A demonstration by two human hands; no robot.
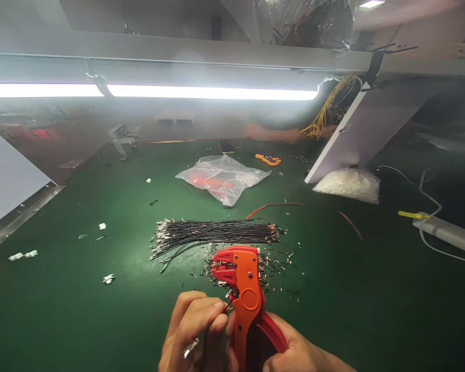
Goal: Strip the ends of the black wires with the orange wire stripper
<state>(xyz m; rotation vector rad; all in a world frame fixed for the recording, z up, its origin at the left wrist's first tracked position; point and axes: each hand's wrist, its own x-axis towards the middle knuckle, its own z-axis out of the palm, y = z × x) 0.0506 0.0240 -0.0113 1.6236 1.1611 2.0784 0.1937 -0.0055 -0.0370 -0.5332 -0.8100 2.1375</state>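
Observation:
My right hand point(294, 343) grips an orange and red wire stripper point(248, 289) upright by its handles, with the jaws facing left. Just beside the tool, my left hand point(194, 325) is closed, pinching a thin black wire point(228, 306) between thumb and finger at the lower part of the tool's head. A silvery metal terminal point(191, 348) sticks out between the fingers of this hand. Behind the stripper lies a bundle of black wires point(217, 231), with metal terminals at its left end and bare copper at its right. Short wire scraps point(273, 263) are scattered around the tool.
A clear plastic bag with red contents point(222, 178) lies beyond the bundle, with another yellow-orange tool point(268, 159) behind it. A bag of white pieces point(349, 184) rests against a slanted panel point(356, 129). A power strip point(449, 235) is at right; a lamp point(213, 92) hangs overhead.

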